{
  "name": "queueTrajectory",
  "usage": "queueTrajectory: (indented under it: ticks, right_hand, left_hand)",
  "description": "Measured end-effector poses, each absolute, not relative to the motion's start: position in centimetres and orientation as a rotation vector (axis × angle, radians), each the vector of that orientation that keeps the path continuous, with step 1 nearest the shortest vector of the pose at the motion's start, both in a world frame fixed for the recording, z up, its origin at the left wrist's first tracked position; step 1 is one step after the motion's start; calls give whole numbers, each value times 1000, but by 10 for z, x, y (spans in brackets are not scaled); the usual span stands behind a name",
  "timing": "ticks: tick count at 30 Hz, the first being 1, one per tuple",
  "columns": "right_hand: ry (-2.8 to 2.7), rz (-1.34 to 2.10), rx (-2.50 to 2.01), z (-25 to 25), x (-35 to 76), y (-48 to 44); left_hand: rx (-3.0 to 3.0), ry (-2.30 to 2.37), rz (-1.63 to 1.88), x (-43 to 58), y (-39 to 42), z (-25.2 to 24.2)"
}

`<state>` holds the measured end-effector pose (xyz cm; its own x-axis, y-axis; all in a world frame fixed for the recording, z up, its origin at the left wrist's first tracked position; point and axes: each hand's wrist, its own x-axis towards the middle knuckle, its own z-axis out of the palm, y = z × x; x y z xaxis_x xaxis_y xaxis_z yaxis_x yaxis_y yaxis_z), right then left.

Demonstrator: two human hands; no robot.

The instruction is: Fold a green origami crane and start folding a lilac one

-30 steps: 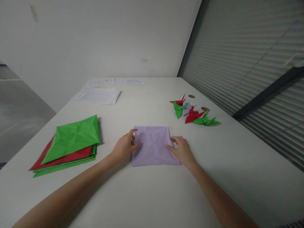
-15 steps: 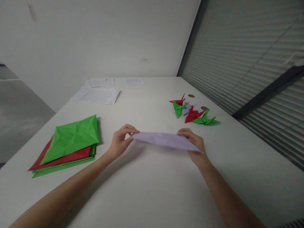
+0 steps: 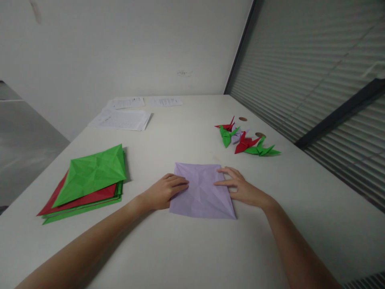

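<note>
A square sheet of lilac origami paper [image 3: 200,196], lined with creases, lies spread out in front of me. My left hand [image 3: 165,190] rests over its left edge, fingers stretched onto the paper and thumb hidden. At the right edge is my right hand [image 3: 240,186], its fingers spread apart and their tips touching the sheet near the upper right corner. Both hands are open.
Left of my hands sits a stack of green and red creased sheets [image 3: 93,172]. Several folded paper cranes [image 3: 245,142] in red, green and lilac stand at the right, by two brown discs [image 3: 243,119]. Printed pages [image 3: 123,119] lie farther back. Window blinds [image 3: 315,72] flank the table.
The lilac paper, held up nearly edge-on by both hands before, has come down flat with its face showing. My fingers have gone from pinching its edges to lying on it.
</note>
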<state>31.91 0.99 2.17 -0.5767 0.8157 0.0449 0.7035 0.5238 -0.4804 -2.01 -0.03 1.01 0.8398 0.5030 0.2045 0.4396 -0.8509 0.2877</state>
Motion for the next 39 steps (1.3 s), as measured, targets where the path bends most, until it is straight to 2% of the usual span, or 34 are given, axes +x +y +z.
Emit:
queueTrajectory:
  ticks: [7,16,22,26,31,39]
  right_hand:
    - [-2562,641,-1288,24,322,9]
    - [-2378,690,-1325,21,334,18]
    - [-2311,847,-1170,32,323,13]
    - [-2171,1015,-1249,28,316,13]
    - [-2022,1025,-1354,15,309,16]
    - [-1630,940,-1372,9,300,20]
  left_hand:
    - [2779,729,459,-21,1,6]
    - [2661,869,590,-22,-1,7]
    - [2432,985,741,-15,-3,4]
    - [2251,1080,769,-11,-4,6]
    - [1990,1242,854,-7,-2,4]
    - [1412,1211,1036,-11,3,17]
